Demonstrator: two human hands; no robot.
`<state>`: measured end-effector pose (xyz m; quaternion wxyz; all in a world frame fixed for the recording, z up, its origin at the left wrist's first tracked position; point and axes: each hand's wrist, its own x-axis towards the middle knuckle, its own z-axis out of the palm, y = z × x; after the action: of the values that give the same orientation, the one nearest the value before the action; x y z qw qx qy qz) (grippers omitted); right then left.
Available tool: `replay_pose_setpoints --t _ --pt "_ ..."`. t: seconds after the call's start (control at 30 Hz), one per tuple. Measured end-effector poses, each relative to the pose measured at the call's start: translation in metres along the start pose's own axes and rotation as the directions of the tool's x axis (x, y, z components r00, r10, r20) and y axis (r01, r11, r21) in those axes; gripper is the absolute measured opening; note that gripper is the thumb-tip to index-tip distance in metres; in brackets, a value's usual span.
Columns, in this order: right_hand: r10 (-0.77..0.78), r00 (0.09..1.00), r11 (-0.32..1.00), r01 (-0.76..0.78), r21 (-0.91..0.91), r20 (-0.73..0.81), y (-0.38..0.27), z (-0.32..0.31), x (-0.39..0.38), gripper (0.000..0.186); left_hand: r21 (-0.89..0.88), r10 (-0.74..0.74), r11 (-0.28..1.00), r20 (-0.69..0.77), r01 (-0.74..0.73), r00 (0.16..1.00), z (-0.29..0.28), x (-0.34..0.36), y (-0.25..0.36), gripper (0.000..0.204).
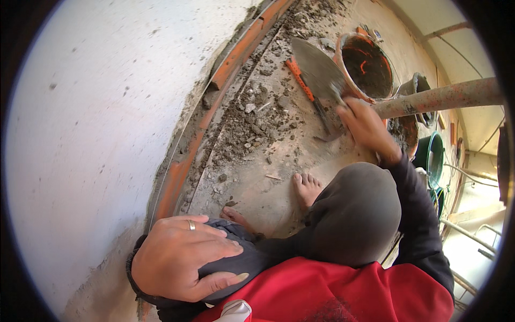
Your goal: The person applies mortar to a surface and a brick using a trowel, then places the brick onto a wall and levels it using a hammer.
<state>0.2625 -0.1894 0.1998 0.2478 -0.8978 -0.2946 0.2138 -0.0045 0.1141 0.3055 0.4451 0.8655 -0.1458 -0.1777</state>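
Note:
My right hand [362, 126] is closed round the handle of a large steel trowel [316, 67], its blade pointing up and away beside the buckets. A hammer-like tool [300, 76] with an orange grip lies on the dusty floor just left of the blade. My left hand [185, 255] rests open on my left knee, fingers spread and holding nothing. Orange bricks [230, 61] with grey mortar run along the base of the white wall [96, 118], with a thin string line stretched along them.
Crumbled mortar [252, 129] litters the floor [247, 204]. A mortar-smeared bucket [367, 67], other dark buckets [402, 134] and a green bucket [429, 153] stand at the right. A thick pole [456, 96] crosses above them, with metal tubes [472, 239] farther right. My bare feet [306, 188] are on the floor.

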Motion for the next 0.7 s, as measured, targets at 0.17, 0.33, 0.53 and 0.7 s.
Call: replay_pose_setpoints --t 0.17,0.33,0.53,0.7 --pt "-0.328 0.932 0.847 0.363 -0.389 0.156 -0.021 -0.016 0.104 0.028 -0.005 0.067 0.998 -0.089 -0.068 0.994 0.005 -0.016 0.003 0.034" --pt "-0.231 0.956 0.783 0.293 -0.548 0.182 -0.027 -0.02 0.164 0.034 -0.009 0.112 0.993 -0.127 -0.114 0.986 0.008 -0.029 0.002 0.034" --pt "-0.15 0.976 0.793 0.213 -0.571 0.156 -0.051 -0.009 0.168 0.04 -0.042 0.118 0.991 -0.13 -0.124 0.984 0.007 -0.039 -0.002 0.036" --pt "-0.114 0.981 0.751 0.19 -0.632 0.16 -0.055 -0.005 0.166 0.038 -0.026 0.128 0.991 -0.103 -0.132 0.986 0.004 -0.042 -0.001 0.037"
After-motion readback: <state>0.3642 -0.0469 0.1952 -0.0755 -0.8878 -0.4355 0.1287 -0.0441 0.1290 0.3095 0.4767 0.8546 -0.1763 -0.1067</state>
